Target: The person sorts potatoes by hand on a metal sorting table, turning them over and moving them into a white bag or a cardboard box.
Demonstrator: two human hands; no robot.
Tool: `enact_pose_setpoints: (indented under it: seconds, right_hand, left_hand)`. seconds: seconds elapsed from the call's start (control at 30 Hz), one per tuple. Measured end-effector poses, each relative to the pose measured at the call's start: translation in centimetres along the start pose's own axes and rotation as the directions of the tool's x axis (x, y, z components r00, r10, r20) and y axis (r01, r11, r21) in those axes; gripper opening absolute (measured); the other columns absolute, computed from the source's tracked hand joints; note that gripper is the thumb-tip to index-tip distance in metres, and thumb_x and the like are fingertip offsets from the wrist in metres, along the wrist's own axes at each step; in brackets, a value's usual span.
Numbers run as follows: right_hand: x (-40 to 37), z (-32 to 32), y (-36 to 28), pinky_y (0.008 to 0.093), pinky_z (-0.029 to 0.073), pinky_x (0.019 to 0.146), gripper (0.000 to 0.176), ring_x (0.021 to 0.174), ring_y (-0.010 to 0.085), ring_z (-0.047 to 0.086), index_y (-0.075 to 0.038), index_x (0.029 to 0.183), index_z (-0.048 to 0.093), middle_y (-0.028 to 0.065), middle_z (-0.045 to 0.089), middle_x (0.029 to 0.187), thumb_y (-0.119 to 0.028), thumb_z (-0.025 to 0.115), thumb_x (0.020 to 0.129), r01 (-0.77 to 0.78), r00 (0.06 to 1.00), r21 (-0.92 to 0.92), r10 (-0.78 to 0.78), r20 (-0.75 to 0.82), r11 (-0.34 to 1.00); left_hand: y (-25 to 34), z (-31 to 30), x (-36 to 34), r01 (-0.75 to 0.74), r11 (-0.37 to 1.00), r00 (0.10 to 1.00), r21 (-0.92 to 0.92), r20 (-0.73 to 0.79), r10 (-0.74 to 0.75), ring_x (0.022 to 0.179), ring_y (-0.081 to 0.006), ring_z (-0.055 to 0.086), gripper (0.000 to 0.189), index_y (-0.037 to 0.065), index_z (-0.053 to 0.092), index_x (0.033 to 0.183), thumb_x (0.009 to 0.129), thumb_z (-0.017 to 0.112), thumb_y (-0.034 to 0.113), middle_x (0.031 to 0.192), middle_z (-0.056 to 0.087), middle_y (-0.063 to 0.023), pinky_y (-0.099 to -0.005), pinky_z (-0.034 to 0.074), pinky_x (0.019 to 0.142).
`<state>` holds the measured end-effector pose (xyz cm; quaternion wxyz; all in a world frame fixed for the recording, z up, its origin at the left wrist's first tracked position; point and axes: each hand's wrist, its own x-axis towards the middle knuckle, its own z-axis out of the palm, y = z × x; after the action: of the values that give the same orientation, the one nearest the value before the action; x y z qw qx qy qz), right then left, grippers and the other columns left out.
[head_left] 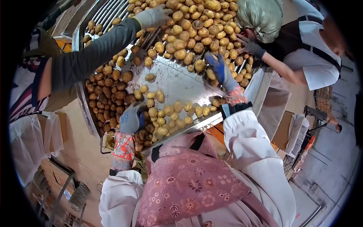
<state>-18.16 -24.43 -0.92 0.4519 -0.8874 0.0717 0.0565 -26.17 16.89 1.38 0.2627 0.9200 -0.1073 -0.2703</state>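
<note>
Many potatoes (pixel 185 36) cover the rollers at the top of a metal sorting table (pixel 181 81). My left hand (pixel 131 118), in a grey and blue glove, rests at the lower left among potatoes, between a darker pile (pixel 107 94) and a paler group (pixel 170 115). Its fingers are hidden from view. My right hand (pixel 220 70), in a blue and grey glove, reaches to the edge of the potatoes on the right, fingers apart, touching or just above some potatoes, with none clearly held.
A co-worker's gloved hand (pixel 153 17) reaches over the potatoes from the left. Another co-worker's gloved hand (pixel 251 47) is at the right, beside a full green sack (pixel 261 19). Lined boxes (pixel 274 102) stand to the right of the table.
</note>
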Motion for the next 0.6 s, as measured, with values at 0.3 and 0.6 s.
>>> enact_pose_setpoints:
  seconds: [0.3, 0.6]
  right_hand:
    - [-3.9, 6.3, -3.1, 0.0292, 0.053, 0.078, 0.053, 0.101, 0.0192, 0.065, 0.003, 0.126, 0.055, 0.0145, 0.067, 0.109, -0.036, 0.068, 0.093, -0.359, 0.931, 0.515, 0.341, 0.134, 0.778]
    - [-16.8, 8.0, -3.5, 0.0317, 0.053, 0.089, 0.065, 0.111, 0.0216, 0.062, 0.001, 0.141, 0.042, 0.0136, 0.061, 0.125, 0.001, 0.072, 0.084, 0.269, 0.956, 0.283, -0.221, -0.19, 0.92]
  left_hand:
    - [12.6, 2.7, 19.2, -0.363, 0.889, 0.932, 0.277, 0.114, 0.345, 0.118, -0.0386, 0.061, 0.063, 0.039, 0.046, 0.145, 0.089, 0.06, 0.014, 0.16, 0.032, -0.0114, -0.0469, 0.052, 0.098]
    - [5.5, 4.9, 11.2, -0.051, 0.991, 0.99, 0.123, -0.126, 0.066, 0.112, -0.0447, 0.061, 0.056, 0.014, 0.047, 0.141, 0.087, 0.065, 0.018, 0.145, 0.043, -0.0234, -0.0526, 0.051, 0.093]
